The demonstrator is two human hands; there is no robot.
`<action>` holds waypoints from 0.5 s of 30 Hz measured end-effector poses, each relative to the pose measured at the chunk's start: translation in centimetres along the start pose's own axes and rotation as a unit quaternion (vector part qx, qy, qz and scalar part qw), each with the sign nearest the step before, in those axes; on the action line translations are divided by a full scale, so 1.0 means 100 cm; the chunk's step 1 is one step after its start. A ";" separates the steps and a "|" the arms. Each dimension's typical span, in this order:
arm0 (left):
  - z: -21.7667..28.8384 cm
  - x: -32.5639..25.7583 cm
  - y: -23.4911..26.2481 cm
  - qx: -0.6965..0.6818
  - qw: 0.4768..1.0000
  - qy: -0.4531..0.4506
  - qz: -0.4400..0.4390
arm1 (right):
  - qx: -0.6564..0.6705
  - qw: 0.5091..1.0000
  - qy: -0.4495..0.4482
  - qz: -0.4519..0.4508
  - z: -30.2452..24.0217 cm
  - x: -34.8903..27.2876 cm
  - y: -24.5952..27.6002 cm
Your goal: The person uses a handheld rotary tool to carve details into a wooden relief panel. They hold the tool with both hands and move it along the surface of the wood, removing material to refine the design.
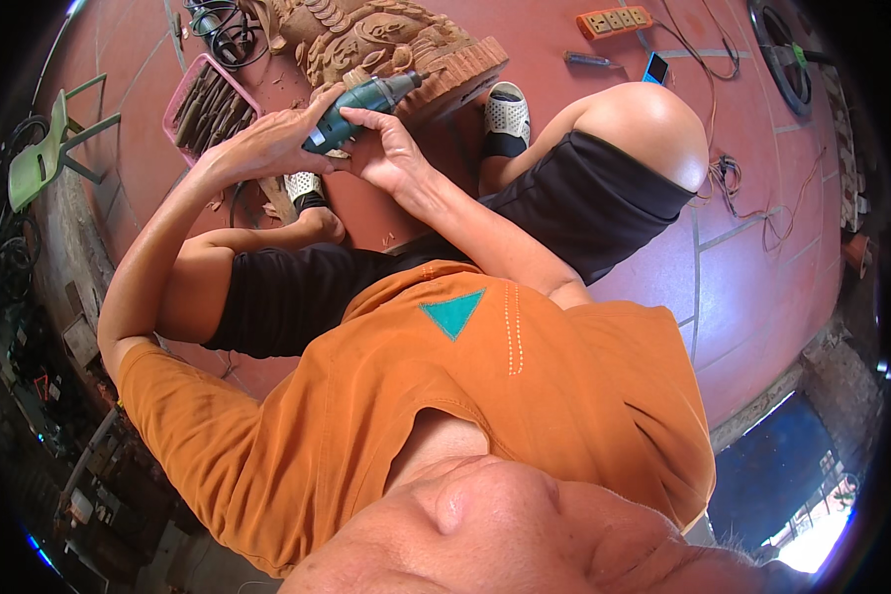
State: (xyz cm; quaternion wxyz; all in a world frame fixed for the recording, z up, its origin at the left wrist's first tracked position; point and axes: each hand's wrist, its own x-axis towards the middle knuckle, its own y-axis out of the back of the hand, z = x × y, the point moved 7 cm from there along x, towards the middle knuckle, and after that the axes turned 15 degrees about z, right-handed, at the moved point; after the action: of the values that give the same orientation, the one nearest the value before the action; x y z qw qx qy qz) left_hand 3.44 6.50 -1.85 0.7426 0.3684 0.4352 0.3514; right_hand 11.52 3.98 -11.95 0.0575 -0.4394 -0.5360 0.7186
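A green die grinder with a grey nose is held in front of me, its tip pointing right and away. My left hand wraps the rear of its body from the left. My right hand grips it from the near side, the thumb laid along the body; its other fingers are partly hidden. Just beyond the tool lies a large carved wooden piece with relief on top and a rough, ridged side edge. Whether the tip touches the wood I cannot tell.
A pink basket of wooden-handled tools stands on the left, near a green chair. Black cables lie behind it. At the far right are an orange power strip, a small blue-screened device, loose cords and a black wheel.
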 end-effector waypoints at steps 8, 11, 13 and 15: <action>0.013 -0.003 0.008 -0.034 0.999 -0.007 -0.007 | 0.009 1.000 -0.002 0.004 0.000 -0.005 -0.002; 0.011 -0.002 0.007 -0.024 1.000 -0.014 -0.004 | 0.009 1.000 -0.002 0.010 0.000 -0.006 -0.002; 0.008 -0.001 0.005 -0.025 0.999 -0.036 0.006 | 0.012 1.000 -0.003 0.013 0.000 -0.005 0.000; 0.010 0.000 0.004 -0.018 0.999 -0.033 -0.002 | 0.014 1.000 -0.004 0.015 0.001 -0.003 0.003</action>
State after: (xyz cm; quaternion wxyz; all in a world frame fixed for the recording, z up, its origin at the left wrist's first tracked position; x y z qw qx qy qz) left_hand 4.22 6.49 -1.14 0.7635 0.3658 0.4049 0.3455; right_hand 11.74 3.62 -12.06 0.0509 -0.4431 -0.5196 0.7288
